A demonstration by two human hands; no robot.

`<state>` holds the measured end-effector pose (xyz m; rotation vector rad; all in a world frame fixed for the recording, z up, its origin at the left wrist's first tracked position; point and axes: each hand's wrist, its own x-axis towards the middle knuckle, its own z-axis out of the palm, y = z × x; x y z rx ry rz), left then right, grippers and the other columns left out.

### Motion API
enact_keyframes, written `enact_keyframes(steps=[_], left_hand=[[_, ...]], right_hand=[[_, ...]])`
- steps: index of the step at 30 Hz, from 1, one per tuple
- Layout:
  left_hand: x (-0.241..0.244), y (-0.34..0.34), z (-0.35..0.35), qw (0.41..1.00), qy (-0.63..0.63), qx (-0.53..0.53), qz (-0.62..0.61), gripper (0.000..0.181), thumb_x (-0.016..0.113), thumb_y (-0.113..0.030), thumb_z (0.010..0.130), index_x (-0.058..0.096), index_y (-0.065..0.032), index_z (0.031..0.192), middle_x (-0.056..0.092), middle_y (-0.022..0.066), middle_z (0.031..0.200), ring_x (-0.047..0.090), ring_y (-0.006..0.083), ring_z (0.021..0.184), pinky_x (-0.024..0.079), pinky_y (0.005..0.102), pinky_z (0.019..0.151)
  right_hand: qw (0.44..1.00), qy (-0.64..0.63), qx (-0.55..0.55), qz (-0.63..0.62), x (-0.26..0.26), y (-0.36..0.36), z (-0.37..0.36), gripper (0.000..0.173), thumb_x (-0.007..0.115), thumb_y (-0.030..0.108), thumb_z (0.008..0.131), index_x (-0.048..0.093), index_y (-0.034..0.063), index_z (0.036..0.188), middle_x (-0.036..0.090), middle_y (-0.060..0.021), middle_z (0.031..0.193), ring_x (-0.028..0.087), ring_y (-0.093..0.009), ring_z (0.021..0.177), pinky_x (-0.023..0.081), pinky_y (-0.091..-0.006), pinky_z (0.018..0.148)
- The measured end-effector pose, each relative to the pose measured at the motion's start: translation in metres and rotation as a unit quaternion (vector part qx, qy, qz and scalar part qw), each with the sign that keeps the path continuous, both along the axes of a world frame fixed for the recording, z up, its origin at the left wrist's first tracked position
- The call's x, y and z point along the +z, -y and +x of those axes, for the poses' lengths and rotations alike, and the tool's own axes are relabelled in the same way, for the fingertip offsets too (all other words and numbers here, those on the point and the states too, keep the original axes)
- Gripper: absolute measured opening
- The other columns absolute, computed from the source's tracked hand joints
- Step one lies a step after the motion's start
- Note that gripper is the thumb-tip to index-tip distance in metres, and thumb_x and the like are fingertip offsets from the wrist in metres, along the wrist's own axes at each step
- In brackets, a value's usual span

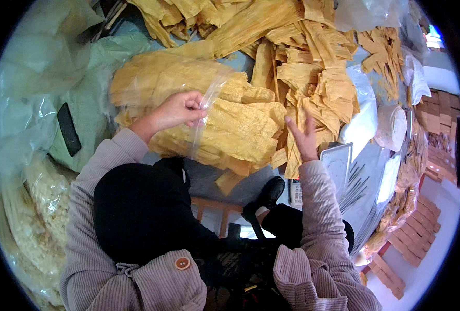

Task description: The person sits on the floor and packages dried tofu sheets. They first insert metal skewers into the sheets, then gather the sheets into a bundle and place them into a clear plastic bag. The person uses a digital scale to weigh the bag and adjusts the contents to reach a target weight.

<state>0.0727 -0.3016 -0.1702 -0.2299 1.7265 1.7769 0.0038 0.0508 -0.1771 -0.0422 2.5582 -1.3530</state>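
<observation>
A bundle of yellow, wrinkled dried sheets (249,128), which look like dried tofu skin, lies in front of me. Its left part is inside a clear plastic bag (152,79), while the right ends stick out past the bag's mouth. My left hand (179,110) pinches the edge of that mouth between thumb and fingers. Off the right end of the bundle, my right hand (304,134) is held with its fingers apart and nothing in them. It hovers over or just touches a heap of loose yellow sheets (319,83); which of the two, I cannot tell.
A dark phone (69,130) lies on pale green sheeting at left, above bagged pale goods (47,198). By my right forearm are a metal tray (337,163), a keypad device (296,192) and thin metal rods (354,186). Brown stacked pieces (416,229) stand far right.
</observation>
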Motion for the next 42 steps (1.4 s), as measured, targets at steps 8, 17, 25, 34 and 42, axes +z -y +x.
enact_keyframes(steps=[8, 17, 25, 34, 42], left_hand=[[-0.003, -0.016, 0.004, 0.994, -0.009, -0.024, 0.104, 0.020, 0.058, -0.013, 0.087, 0.052, -0.0053, 0.105, 0.060, 0.0025, 0.088, 0.060, 0.0126, 0.079, 0.051, 0.0253, 0.068], [-0.021, 0.119, 0.021, 0.830, -0.258, 0.384, -0.310, 0.025, 0.055, -0.019, 0.087, 0.059, -0.0038, 0.107, 0.063, 0.0081, 0.101, 0.058, 0.0182, 0.093, 0.044, 0.0291, 0.083], [-0.077, 0.169, 0.051, 0.794, -0.186, 0.287, -0.502, 0.034, 0.059, -0.023, 0.083, 0.059, -0.0036, 0.111, 0.061, 0.0111, 0.101, 0.057, 0.0227, 0.090, 0.044, 0.0313, 0.082], [-0.054, 0.153, 0.073, 0.892, -0.074, 0.386, -0.225, 0.043, 0.067, -0.023, 0.078, 0.057, -0.0020, 0.114, 0.059, 0.0085, 0.108, 0.055, 0.0175, 0.097, 0.042, 0.0271, 0.086], [-0.072, 0.162, 0.043, 0.842, -0.096, 0.252, -0.467, 0.060, 0.065, -0.037, 0.079, 0.048, -0.0012, 0.125, 0.050, 0.0150, 0.126, 0.048, 0.0253, 0.114, 0.037, 0.0332, 0.096]], right_hand=[[0.987, 0.091, 0.072, -0.112, -0.021, 0.135, 0.071, 0.063, 0.061, 0.017, 0.083, 0.029, 0.0004, 0.135, 0.039, -0.0212, 0.131, 0.038, -0.027, 0.122, 0.032, -0.0344, 0.100], [0.989, 0.120, 0.046, -0.074, 0.024, 0.139, 0.054, 0.030, 0.061, 0.015, 0.081, 0.051, 0.0000, 0.106, 0.061, -0.0109, 0.082, 0.058, -0.016, 0.072, 0.047, -0.0289, 0.063], [0.845, 0.379, -0.142, -0.349, 0.016, 0.177, 0.068, 0.034, 0.066, 0.017, 0.079, 0.045, 0.0048, 0.104, 0.058, -0.0055, 0.083, 0.054, -0.013, 0.061, 0.045, -0.0256, 0.052], [0.792, 0.496, -0.049, -0.353, 0.036, 0.105, 0.120, 0.026, 0.059, 0.011, 0.085, 0.047, 0.0062, 0.107, 0.061, -0.0054, 0.082, 0.058, -0.011, 0.064, 0.047, -0.0215, 0.054], [0.996, 0.036, 0.029, -0.081, 0.026, 0.107, 0.038, 0.019, 0.058, 0.010, 0.085, 0.056, -0.0013, 0.099, 0.060, -0.0037, 0.076, 0.058, -0.010, 0.069, 0.048, -0.0236, 0.061]])
